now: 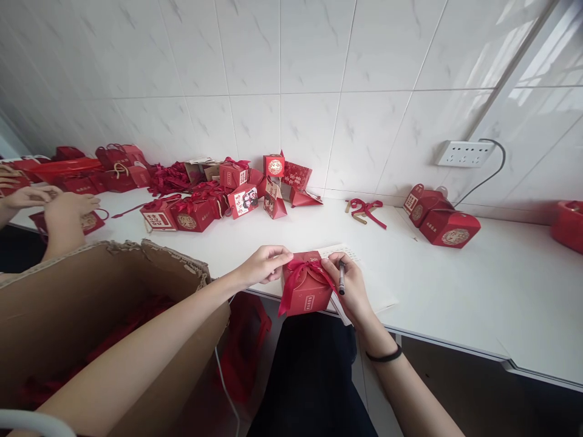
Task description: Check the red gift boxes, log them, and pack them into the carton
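Where the white tabletop (455, 291) meets its near edge sits a small red gift box (306, 291), thin card, probably light and easily dented. The left hand (264, 266) pinches its ribbon bow (304, 268); the right hand (350, 286) touches the ribbon, fingers clamping a pen (341, 278). Best steadied by its side walls.

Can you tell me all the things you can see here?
gift box: one, red with a ribbon bow, at the table's near edge, between both hands
pen: one, dark, in the right hand
paper: one sheet, white, under the gift box
box pile: many, red, by the wall
two boxes: red, right of the pile
cardboard box: one, brown, open, left
socket: one, white, on the wall
table: one, white
other person's hands: two, far left
left hand: on the gift box
right hand: on the ribbon
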The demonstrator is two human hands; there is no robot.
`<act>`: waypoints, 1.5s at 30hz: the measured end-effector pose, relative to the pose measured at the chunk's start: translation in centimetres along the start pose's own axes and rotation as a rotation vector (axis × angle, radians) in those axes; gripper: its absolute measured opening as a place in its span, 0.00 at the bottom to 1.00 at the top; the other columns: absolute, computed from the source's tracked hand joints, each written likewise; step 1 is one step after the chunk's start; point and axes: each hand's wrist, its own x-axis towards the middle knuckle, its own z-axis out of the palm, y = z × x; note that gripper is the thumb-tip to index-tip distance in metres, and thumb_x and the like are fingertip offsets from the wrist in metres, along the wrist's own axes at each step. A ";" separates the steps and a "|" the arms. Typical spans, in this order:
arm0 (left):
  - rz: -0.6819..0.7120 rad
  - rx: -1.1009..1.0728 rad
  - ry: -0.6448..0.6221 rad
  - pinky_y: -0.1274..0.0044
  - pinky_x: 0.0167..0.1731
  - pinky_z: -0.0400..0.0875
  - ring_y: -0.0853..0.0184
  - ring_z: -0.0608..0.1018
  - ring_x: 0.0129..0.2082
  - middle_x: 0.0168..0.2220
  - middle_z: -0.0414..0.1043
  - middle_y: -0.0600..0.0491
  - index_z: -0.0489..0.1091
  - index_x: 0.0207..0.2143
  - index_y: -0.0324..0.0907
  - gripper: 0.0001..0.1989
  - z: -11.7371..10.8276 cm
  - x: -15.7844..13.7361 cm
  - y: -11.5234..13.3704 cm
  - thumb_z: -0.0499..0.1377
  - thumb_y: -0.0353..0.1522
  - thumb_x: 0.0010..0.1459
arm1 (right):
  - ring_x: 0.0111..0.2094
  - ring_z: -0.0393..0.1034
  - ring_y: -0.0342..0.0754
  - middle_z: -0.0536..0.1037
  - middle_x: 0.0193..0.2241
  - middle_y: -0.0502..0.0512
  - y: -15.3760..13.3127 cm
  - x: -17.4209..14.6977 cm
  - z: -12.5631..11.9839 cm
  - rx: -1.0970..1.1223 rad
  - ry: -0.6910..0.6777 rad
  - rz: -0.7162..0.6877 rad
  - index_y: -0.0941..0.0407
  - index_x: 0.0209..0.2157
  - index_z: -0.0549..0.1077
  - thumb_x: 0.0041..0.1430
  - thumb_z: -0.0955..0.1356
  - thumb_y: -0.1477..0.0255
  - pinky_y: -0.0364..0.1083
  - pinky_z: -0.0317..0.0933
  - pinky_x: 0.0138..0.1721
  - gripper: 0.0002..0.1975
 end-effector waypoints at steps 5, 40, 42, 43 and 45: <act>0.094 -0.055 -0.042 0.84 0.10 0.43 0.81 0.57 0.10 0.17 0.57 0.61 0.64 0.26 0.38 0.17 -0.1 -0.1 0.0 0.64 0.42 0.46 | 0.24 0.59 0.42 0.66 0.21 0.46 0.4 0.0 0.0 0.008 -0.015 -0.027 0.56 0.28 0.66 0.40 0.76 0.57 0.41 0.54 0.26 0.22; -0.160 0.228 0.114 0.83 0.13 0.57 0.73 0.63 0.20 0.21 0.58 0.57 0.60 0.23 0.40 0.14 -1.1 -0.4 0.2 0.58 0.41 0.47 | 0.22 0.57 0.42 0.63 0.20 0.45 0.1 -0.3 -0.1 -0.019 0.010 -0.037 0.55 0.27 0.66 0.40 0.75 0.56 0.42 0.52 0.24 0.22; -0.148 0.138 0.108 0.82 0.15 0.63 0.70 0.66 0.26 0.24 0.60 0.55 0.62 0.22 0.39 0.15 -1.1 -0.5 0.5 0.59 0.42 0.45 | 0.22 0.56 0.42 0.63 0.19 0.45 0.0 -0.3 -0.1 -0.032 0.021 -0.032 0.55 0.27 0.66 0.39 0.75 0.55 0.42 0.52 0.24 0.23; -0.145 0.094 0.115 0.81 0.17 0.66 0.68 0.68 0.28 0.26 0.61 0.54 0.62 0.22 0.39 0.16 -1.0 -0.6 0.6 0.59 0.43 0.45 | 0.21 0.56 0.42 0.62 0.19 0.45 0.0 -0.2 -0.1 -0.040 0.025 -0.033 0.55 0.26 0.66 0.39 0.75 0.55 0.42 0.52 0.24 0.23; -0.147 0.057 0.135 0.78 0.21 0.69 0.66 0.69 0.32 0.28 0.62 0.52 0.62 0.23 0.38 0.20 -0.6 -0.6 0.9 0.57 0.48 0.46 | 0.21 0.56 0.42 0.62 0.19 0.45 0.1 -0.2 -0.1 -0.046 0.025 -0.039 0.55 0.26 0.66 0.39 0.75 0.55 0.42 0.51 0.23 0.23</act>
